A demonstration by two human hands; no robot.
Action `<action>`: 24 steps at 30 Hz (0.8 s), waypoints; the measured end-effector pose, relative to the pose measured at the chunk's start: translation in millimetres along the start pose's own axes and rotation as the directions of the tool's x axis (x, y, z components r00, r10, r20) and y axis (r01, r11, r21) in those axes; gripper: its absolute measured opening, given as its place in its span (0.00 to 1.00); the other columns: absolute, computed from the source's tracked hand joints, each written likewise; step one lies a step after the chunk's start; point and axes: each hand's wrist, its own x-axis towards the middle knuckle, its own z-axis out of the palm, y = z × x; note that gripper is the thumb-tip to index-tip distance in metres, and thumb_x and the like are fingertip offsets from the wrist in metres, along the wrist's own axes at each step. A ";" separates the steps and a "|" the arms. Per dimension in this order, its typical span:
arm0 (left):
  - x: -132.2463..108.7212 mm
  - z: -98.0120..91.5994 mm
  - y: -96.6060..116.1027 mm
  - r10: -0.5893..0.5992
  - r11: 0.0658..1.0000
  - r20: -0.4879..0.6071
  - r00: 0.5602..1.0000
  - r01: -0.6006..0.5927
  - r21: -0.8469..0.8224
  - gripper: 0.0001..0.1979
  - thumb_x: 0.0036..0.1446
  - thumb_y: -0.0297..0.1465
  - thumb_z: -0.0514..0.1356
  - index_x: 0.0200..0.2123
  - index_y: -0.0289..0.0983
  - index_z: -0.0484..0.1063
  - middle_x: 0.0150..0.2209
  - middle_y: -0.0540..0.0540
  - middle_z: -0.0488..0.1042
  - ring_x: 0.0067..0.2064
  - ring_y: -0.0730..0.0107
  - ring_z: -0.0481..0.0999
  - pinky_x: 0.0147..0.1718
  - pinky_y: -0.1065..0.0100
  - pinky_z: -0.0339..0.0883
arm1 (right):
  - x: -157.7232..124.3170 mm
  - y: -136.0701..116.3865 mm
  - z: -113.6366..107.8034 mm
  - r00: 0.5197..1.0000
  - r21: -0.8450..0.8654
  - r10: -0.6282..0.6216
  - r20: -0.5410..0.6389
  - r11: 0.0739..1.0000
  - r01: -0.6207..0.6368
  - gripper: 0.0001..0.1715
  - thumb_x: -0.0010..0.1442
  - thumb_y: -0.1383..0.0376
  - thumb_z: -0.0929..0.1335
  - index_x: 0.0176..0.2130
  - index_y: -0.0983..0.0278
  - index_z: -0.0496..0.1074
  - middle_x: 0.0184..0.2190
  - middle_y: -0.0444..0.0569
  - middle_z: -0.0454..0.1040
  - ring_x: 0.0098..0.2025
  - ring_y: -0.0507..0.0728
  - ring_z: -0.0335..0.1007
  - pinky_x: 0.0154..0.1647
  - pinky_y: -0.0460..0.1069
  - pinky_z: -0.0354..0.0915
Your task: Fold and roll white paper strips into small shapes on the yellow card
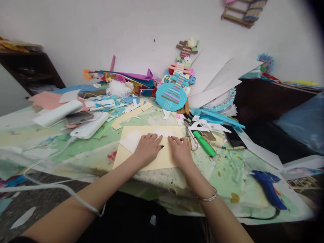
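A pale yellow sheet of paper [155, 165] lies at the table's front edge. My left hand [149, 147] rests flat on it with the thumb apart, beside a white paper piece [130, 140] on the sheet's left side. My right hand [180, 150] lies on the sheet's right part, fingers stretched forward. The fingertips of both hands touch or nearly touch a white paper strip [164, 132] near the far edge. Part of that strip is hidden by the fingers. Neither hand grips anything visible.
Scissors [193, 143] and a green utility knife [204, 143] lie right of the sheet. Beyond are a black phone [235, 137] and a blue glue gun [269, 189]. A white power bank [89, 125] with a cable is at left. Paper scraps and a turquoise paper instrument [171, 97] stand behind.
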 end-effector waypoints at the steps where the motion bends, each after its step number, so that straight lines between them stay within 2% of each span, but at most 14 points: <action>1: 0.1 -0.7 0.5 -0.005 1.000 0.005 1.000 0.005 -0.001 0.20 0.61 0.37 0.48 0.55 0.40 0.61 0.50 0.41 0.67 0.49 0.55 0.64 0.44 0.57 0.56 | -1.0 -0.5 0.3 1.000 -0.012 0.019 0.000 1.000 -0.019 0.26 0.60 0.70 0.57 0.56 0.58 0.62 0.55 0.51 0.64 0.47 0.64 0.54 0.45 0.58 0.52; 6: 2.0 -5.0 3.4 -0.043 0.999 0.058 0.997 0.041 0.035 0.21 0.61 0.42 0.46 0.55 0.44 0.60 0.51 0.42 0.65 0.48 0.55 0.62 0.43 0.57 0.54 | -2.7 -4.0 -0.4 0.996 -0.081 0.085 0.034 0.993 -0.082 0.25 0.62 0.67 0.56 0.57 0.56 0.60 0.56 0.48 0.63 0.48 0.63 0.53 0.46 0.57 0.51; 15: 4.3 -7.3 5.2 -0.033 0.998 0.052 0.998 0.030 0.056 0.21 0.60 0.42 0.47 0.52 0.39 0.62 0.47 0.40 0.68 0.47 0.54 0.62 0.42 0.56 0.53 | -1.4 -7.1 -5.0 0.994 -0.119 0.101 0.046 0.988 -0.095 0.24 0.62 0.67 0.55 0.57 0.58 0.60 0.54 0.50 0.65 0.48 0.63 0.53 0.45 0.57 0.50; 21: 6.0 -11.5 3.6 -0.023 0.996 0.100 0.995 0.014 0.092 0.23 0.60 0.44 0.46 0.57 0.48 0.58 0.49 0.41 0.65 0.46 0.53 0.62 0.40 0.56 0.52 | 0.4 -10.6 -4.9 0.995 -0.105 0.080 0.055 0.992 -0.074 0.27 0.61 0.66 0.56 0.58 0.49 0.56 0.51 0.48 0.65 0.48 0.64 0.53 0.45 0.58 0.49; 24: 5.9 -10.7 5.3 -0.031 0.995 0.083 0.996 0.023 0.092 0.23 0.59 0.45 0.47 0.57 0.48 0.58 0.49 0.41 0.65 0.46 0.52 0.62 0.40 0.55 0.52 | 0.2 -12.2 -3.8 0.997 -0.098 0.076 0.030 0.993 -0.073 0.25 0.62 0.65 0.56 0.58 0.51 0.58 0.50 0.49 0.66 0.48 0.64 0.54 0.46 0.59 0.49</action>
